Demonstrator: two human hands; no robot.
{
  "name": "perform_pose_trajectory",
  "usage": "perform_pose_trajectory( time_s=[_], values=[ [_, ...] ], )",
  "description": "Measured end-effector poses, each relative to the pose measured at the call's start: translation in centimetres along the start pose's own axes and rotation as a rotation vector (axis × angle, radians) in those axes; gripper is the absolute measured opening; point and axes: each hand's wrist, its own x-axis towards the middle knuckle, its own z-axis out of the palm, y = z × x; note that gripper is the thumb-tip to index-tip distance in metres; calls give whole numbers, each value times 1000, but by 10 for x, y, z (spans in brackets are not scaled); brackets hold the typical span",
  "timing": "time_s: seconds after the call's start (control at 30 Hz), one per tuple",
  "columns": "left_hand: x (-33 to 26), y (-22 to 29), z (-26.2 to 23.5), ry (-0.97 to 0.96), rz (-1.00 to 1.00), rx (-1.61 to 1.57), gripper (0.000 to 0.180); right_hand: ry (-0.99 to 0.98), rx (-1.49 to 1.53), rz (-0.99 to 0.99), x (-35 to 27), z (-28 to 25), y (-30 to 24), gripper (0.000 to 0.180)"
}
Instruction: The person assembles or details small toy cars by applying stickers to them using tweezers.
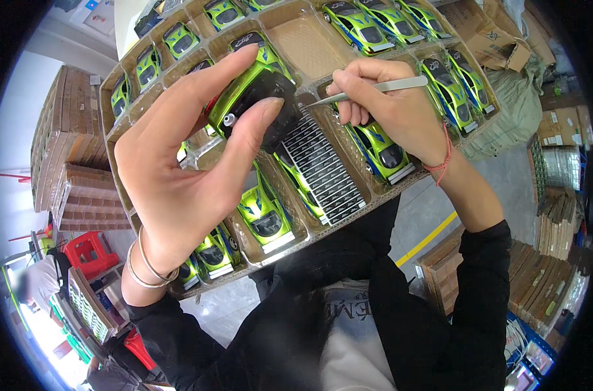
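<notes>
My left hand [179,146] grips a bright green toy car [254,91] between thumb and fingers, its black underside turned partly toward me. In my right hand [391,104] is a pair of metal tweezers [402,84], pinched with the points toward the left. The tweezer tips are at the upper end of a black-and-white striped label sheet [329,176]; whether they touch it I cannot tell. That sheet lies over one compartment of a brown divided tray [303,42], partly covering a green car. More green toy cars [265,212] sit in other compartments around both hands.
Stacked cardboard trays [68,140] rise at the left, with a red plastic stool [91,254] below them. An opened cardboard box [498,47] stands beyond the tray at the far right. Flat cardboard stacks [537,283] and a yellow floor line [426,238] are at the right.
</notes>
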Motion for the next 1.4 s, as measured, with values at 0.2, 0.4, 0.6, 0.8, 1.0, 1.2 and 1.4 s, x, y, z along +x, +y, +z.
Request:
perform_pose_trajectory(
  time_s=[0.2, 0.4, 0.6, 0.8, 1.0, 1.2, 1.4],
  values=[
    [-1, -2, 2, 30, 72, 32, 41, -9, 27, 13, 1, 0, -1, 29],
    [-2, -1, 2, 17, 64, 12, 40, 1, -2, 16, -1, 1, 0, 29],
    [-3, -1, 2, 17, 89, 27, 41, -20, 32, 24, 1, -1, 3, 29],
    [-5, -1, 2, 23, 59, -13, 41, -45, 72, 16, 1, -3, 2, 29],
    [-5, 1, 2, 11, 42, -11, 41, -65, 89, -1, 2, -2, 1, 27],
    [-2, 8, 5, -37, 127, 43, 39, -97, 126, -63, -2, -11, -5, 27],
    [-17, 21, 8, -37, 132, 11, 49, -133, 684, -317, -29, -4, -25, 30]
  ],
)
